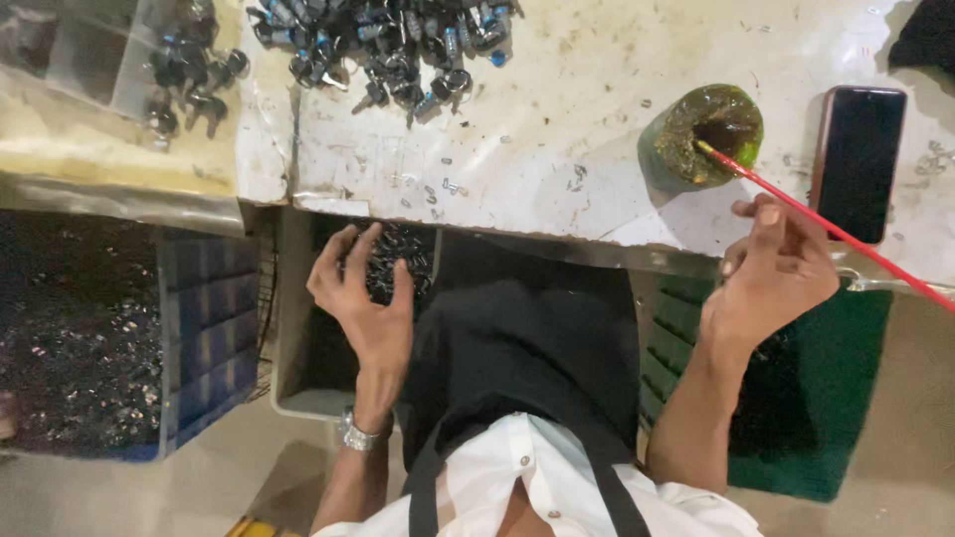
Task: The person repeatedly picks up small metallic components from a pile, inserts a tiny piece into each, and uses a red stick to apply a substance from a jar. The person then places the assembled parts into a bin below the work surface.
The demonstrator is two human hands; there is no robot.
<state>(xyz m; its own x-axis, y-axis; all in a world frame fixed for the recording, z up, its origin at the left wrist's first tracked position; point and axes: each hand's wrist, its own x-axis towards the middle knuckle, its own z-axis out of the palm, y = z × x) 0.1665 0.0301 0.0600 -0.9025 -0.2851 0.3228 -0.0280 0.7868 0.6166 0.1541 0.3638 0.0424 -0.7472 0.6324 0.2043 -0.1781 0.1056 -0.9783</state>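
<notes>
Reaching left hand [363, 288], fingers spread, into grey bin [298, 398] over small dark parts [398, 261]; right hand [771, 273] pinching red stick [846, 239], tip in green pot [701, 134] far right.

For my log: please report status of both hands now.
Left hand open, reaching into parts bin. Right hand beside red stick in green pot. Nothing blocking.
</notes>
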